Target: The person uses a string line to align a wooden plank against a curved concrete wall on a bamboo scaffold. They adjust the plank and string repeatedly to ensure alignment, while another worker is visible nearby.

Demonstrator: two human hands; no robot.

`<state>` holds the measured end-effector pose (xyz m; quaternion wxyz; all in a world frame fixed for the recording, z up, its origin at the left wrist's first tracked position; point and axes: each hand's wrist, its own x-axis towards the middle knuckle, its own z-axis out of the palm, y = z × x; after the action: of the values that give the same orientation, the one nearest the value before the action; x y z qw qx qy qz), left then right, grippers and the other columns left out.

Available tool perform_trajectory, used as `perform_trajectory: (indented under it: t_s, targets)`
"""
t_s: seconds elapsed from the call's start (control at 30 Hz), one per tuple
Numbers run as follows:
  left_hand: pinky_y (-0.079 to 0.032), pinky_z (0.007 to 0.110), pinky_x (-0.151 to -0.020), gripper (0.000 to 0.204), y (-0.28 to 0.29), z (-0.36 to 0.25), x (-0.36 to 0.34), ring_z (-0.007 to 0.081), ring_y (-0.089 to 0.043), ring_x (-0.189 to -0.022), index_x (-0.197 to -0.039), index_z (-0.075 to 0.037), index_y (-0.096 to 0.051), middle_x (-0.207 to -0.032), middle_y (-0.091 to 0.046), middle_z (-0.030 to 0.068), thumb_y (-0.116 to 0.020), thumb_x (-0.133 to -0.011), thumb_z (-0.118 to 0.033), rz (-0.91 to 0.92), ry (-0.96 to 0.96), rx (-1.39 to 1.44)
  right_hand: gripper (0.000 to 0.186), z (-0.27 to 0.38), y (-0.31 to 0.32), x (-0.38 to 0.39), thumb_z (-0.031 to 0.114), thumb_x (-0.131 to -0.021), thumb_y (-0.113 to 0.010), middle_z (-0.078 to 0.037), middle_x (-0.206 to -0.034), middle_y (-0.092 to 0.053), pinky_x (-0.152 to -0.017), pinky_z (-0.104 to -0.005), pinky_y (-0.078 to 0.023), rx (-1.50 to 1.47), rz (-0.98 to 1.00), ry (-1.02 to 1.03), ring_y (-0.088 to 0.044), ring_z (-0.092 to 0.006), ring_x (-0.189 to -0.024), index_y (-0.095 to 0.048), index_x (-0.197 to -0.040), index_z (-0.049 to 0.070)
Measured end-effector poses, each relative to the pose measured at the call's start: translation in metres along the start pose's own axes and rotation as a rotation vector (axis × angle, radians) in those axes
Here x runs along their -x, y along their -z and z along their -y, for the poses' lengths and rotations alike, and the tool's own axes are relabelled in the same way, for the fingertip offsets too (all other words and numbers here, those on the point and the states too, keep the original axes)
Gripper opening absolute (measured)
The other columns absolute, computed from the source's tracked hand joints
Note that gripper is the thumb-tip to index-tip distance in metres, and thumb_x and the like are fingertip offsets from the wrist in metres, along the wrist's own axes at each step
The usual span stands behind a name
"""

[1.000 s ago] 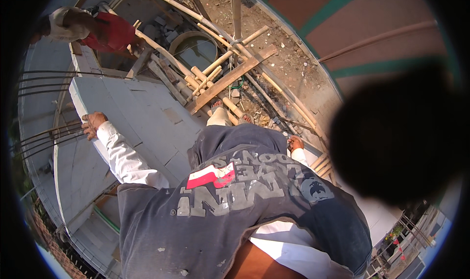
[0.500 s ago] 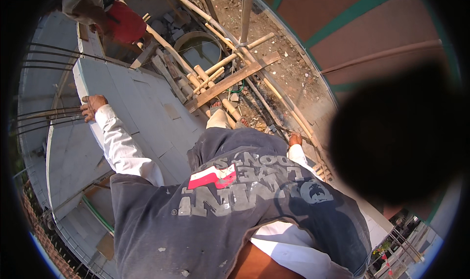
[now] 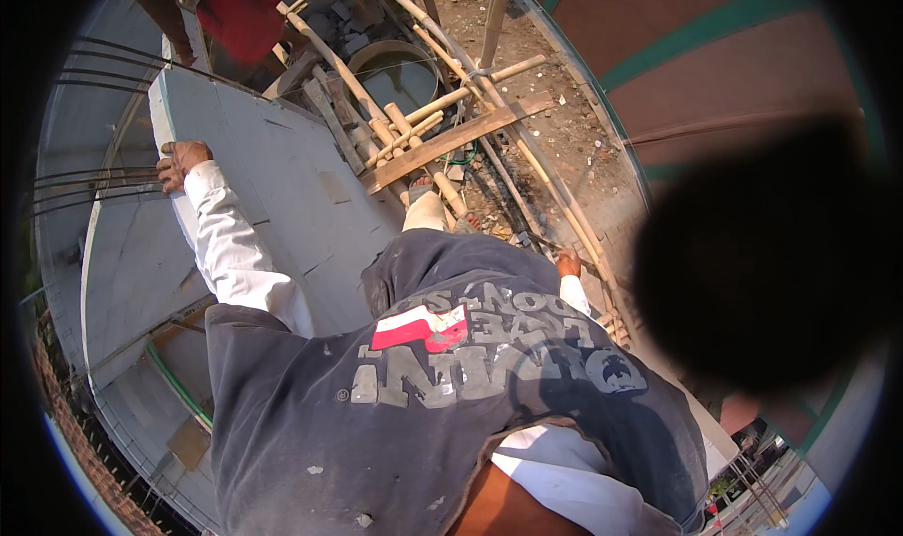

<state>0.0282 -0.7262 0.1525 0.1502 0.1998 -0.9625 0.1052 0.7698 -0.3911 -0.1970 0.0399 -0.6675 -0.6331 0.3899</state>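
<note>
My left hand is wrapped over the upper left edge of a pale, flat panel, beside several dark rebar rods. My right hand is low at my right side, its fingers curled at the end of a thin dark item that I cannot make out, near bamboo poles. My sandalled feet show among bamboo pieces and rubble just beyond my dark shirt.
A worker in red bends at upper left. A round tub of murky water sits behind lashed bamboo and a plank. Dirt ground and a brown-and-green curved surface lie right; a dark blurred shape covers the far right.
My left hand has moved upward along the panel edge, and my right hand slightly up. The view has shifted a little. The worker in red has moved toward the upper edge, bending with an arm down.
</note>
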Motion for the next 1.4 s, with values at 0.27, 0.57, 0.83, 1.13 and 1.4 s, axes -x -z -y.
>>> perform_trajectory:
  t_s: [0.27,0.57,0.83,1.13,1.4]
  targets:
    - [-0.026,0.062,-0.107,0.059,-0.010,0.000,-0.008,0.0427,-0.040,-0.131,-0.145,-0.011,-0.037,-0.146,-0.036,0.0257,-0.052,-0.092,-0.034,-0.025,-0.005,-0.004,0.028,-0.008,-0.003,0.010,0.004,-0.081,-0.053,-0.019,-0.095,-0.068,-0.074,-0.0341,-0.053,-0.400,0.103,-0.163,-0.068,-0.0260,-0.081,-0.064,-0.106,-0.002]
    - [-0.026,0.062,-0.106,0.058,0.005,-0.034,0.022,0.0420,-0.040,-0.132,-0.144,-0.010,-0.038,-0.146,-0.038,0.0238,-0.052,-0.092,-0.031,0.031,-0.040,0.068,0.032,-0.085,-0.001,-0.020,0.005,-0.076,-0.059,-0.015,-0.111,-0.069,-0.099,-0.0355,-0.046,-0.122,0.065,-0.101,-0.062,-0.0275,-0.111,-0.068,-0.107,0.003]
    - [-0.025,0.065,-0.107,0.060,0.010,-0.017,0.011,0.0437,-0.038,-0.134,-0.144,-0.010,-0.037,-0.149,-0.034,0.0248,-0.054,-0.092,-0.033,-0.004,-0.021,0.002,0.034,-0.080,-0.021,-0.021,0.011,-0.079,-0.067,-0.013,-0.111,-0.069,-0.095,-0.0358,-0.048,-0.025,0.178,0.040,-0.064,-0.0262,-0.107,-0.068,-0.112,0.002]
    - [-0.024,0.064,-0.108,0.060,0.010,0.008,0.006,0.0456,-0.036,-0.134,-0.146,-0.009,-0.035,-0.148,-0.033,0.0269,-0.052,-0.093,-0.032,-0.008,-0.008,-0.012,0.036,-0.002,-0.006,0.004,0.011,-0.081,-0.069,-0.013,-0.113,-0.069,-0.095,-0.0355,-0.047,-0.024,0.399,0.108,-0.063,-0.0256,-0.108,-0.067,-0.115,0.003]
    - [-0.023,0.064,-0.108,0.060,0.013,-0.012,0.009,0.0444,-0.034,-0.136,-0.146,-0.011,-0.034,-0.150,-0.032,0.0253,-0.052,-0.093,-0.032,0.031,-0.010,0.031,0.034,-0.006,0.003,-0.012,0.012,-0.079,-0.071,-0.016,-0.111,-0.069,-0.094,-0.0372,-0.048,0.047,0.291,0.152,-0.064,-0.0259,-0.105,-0.069,-0.111,0.002]
